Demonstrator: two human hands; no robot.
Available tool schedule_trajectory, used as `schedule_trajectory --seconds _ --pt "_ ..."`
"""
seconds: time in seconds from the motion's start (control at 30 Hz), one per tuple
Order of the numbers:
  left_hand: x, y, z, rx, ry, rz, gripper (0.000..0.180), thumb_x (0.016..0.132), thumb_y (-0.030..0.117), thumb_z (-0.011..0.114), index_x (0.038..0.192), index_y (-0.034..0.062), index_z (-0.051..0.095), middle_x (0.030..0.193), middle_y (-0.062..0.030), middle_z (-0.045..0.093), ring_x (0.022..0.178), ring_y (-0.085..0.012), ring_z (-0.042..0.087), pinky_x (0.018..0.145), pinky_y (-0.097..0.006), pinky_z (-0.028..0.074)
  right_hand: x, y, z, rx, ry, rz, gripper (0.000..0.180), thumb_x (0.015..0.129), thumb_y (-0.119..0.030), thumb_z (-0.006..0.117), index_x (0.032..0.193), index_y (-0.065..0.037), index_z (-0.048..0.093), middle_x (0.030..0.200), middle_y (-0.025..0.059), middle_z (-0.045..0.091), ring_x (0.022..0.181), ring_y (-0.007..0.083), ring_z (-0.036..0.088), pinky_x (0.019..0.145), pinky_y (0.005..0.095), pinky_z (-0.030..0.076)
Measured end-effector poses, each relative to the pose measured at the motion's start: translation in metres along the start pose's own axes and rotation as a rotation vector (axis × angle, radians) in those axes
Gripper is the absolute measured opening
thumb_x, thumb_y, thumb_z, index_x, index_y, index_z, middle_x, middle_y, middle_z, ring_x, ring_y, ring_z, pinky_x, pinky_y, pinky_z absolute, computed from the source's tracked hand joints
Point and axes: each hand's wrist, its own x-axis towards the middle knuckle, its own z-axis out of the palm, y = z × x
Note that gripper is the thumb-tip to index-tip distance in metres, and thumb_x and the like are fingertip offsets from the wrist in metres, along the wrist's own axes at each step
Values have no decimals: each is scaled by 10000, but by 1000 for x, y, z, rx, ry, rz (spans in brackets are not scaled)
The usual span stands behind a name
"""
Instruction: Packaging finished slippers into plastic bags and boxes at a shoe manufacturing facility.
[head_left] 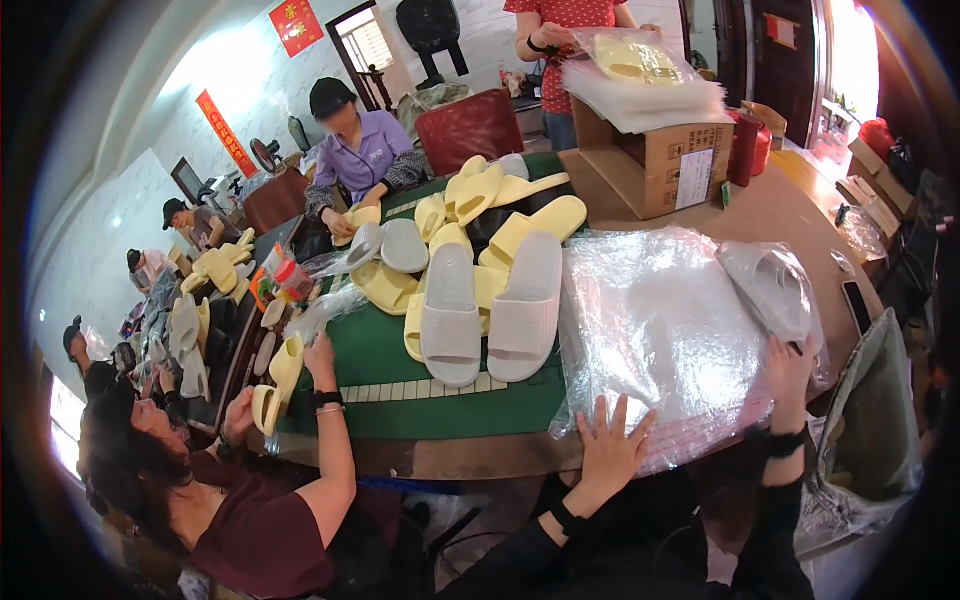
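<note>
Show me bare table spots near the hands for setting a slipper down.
Bare green mat lies in front of the white slippers, left of the plastic bag stack under the left hand. Bare wood lies between the cardboard box and the bagged slipper by the right hand. The slipper pile is crowded.

A stack of clear plastic bags (655,330) lies flat on the table edge, glossy and square, with the left hand (607,450) spread on its near corner. Just right of it, the right hand (792,372) holds a clear bag with a white slipper inside (775,290). Behind stands an open brown cardboard box (655,155) with a white rectangular label (694,178) on its front, more clear bags (645,95) heaped on top. On the far wall hang a square red sign (296,25) and a long red banner (226,133).
</note>
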Motion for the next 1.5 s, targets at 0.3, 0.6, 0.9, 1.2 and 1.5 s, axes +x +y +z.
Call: schedule_trajectory --seconds 0.3,0.6,0.9,1.2,1.5 --pt "7 -3 -20 -169 -105 2 454 866 357 588 1313 302 530 1388 -178 418 1301 -454 321 1002 -682 220 -156 113 50 -1314 -535 -569 455 879 -118 570 1318 -43 478 1356 157 472 1279 326 400 1058 415 312" --pt "31 -100 -80 -381 95 -204 379 860 255 612 1226 163 594 1269 -136 516 1222 -337 432 989 -482 326 -172 144 45 -1937 -798 -841 467 858 -295 580 1292 -127 533 1371 161 457 1311 413 334 1074 535 252" --pt "82 -211 -97 145 175 -196 569 842 382 628 1366 225 475 1374 -257 369 1256 -485 345 1033 -546 273 -172 151 43 -1854 -780 -915 445 846 -275 589 1263 -124 556 1344 161 474 1293 401 350 1075 524 244" --pt "109 -231 -89 380 -89 -228 633 816 554 580 1386 315 441 1004 -172 614 1071 -322 509 965 -535 315 -172 149 37 -1861 -769 -915 441 845 -258 591 1264 -126 562 1355 151 477 1298 389 356 1080 515 237" --pt "111 -212 -109 218 -517 -179 614 769 529 627 1287 222 510 991 -137 666 982 -306 615 933 -550 311 -171 149 37 -1858 -762 -934 439 847 -279 593 1258 -127 567 1344 156 481 1287 403 362 1072 524 258"
